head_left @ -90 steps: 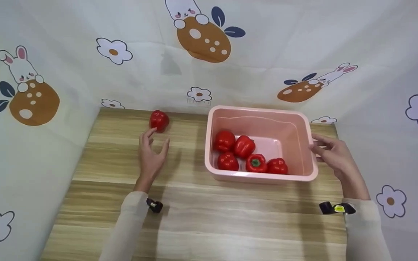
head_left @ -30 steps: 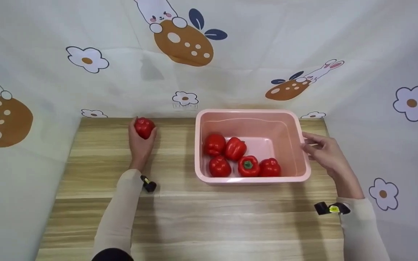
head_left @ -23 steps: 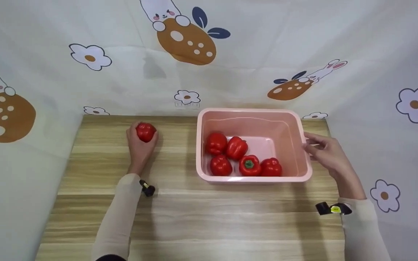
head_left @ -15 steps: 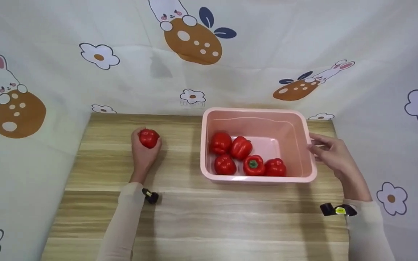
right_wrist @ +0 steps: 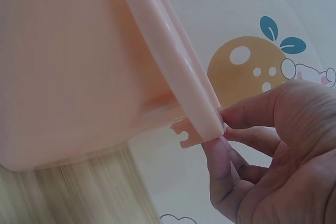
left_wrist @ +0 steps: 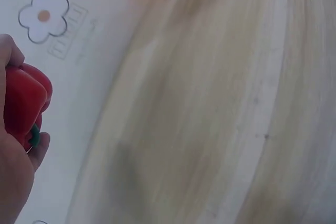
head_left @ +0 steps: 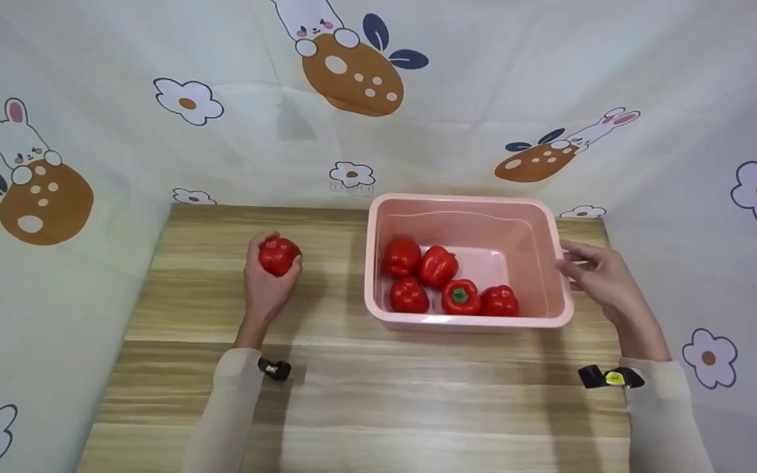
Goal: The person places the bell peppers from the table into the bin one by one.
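Note:
A red bell pepper (head_left: 280, 256) is gripped by my left hand (head_left: 267, 289), left of the bin, with thumb and fingers curled round it. Its green stem (left_wrist: 34, 136) shows in the left wrist view; part of the pepper lies behind the hand. My right hand (head_left: 605, 282) pinches the right rim of a pink plastic bin (head_left: 470, 320). The right wrist view has the thumb and fingertips on either side of that rim (right_wrist: 210, 124). Several red bell peppers (head_left: 437, 267) lie in the bin's left and front part, one with its green stem (head_left: 460, 295) facing up.
Under everything is a wood-grain table (head_left: 378, 407). Pale cloth (head_left: 253, 151) printed with rabbits and flowers hangs close behind the table and along both sides. The bin stands at the back right, near the rear cloth.
Three seconds ago the left hand was reaching, fingers apart, toward the pepper near the back edge. It has since grasped the pepper and drawn it nearer. The right hand stays at the bin's rim.

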`<action>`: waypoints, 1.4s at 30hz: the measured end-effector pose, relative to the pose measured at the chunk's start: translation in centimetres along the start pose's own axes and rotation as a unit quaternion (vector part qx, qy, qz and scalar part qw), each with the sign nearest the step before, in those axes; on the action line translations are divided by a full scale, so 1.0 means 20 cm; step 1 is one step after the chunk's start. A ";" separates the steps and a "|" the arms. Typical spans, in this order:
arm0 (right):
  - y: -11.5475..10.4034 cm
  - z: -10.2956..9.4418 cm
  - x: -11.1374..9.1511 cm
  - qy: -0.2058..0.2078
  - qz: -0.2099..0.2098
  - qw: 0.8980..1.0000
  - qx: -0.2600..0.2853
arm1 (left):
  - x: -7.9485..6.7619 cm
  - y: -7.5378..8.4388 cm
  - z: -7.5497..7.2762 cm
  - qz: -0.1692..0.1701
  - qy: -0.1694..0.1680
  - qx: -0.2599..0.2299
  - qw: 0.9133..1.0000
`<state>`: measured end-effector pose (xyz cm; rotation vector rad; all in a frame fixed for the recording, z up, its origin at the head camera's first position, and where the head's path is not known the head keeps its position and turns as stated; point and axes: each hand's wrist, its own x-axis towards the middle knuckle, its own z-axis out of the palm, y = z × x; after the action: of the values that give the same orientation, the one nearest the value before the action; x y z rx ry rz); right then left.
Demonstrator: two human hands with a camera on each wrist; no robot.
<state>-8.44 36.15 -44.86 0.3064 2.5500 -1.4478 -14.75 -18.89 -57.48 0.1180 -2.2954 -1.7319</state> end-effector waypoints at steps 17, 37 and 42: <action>-0.02 0.00 -0.01 -0.003 0.002 1.000 0.002 | -0.03 0.25 0.06 0.060 -0.054 -0.021 0.997; -0.01 0.00 0.01 -0.015 0.000 1.000 0.011 | -0.01 0.51 0.14 0.086 -0.109 -0.004 0.990; -0.01 0.00 0.00 -0.015 0.006 1.000 0.006 | -0.02 0.57 0.18 0.092 -0.131 -0.011 0.987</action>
<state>-8.52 36.16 -44.70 0.2986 2.5134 -1.4530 -14.27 -12.25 -47.62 -0.3357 -2.3739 -1.7661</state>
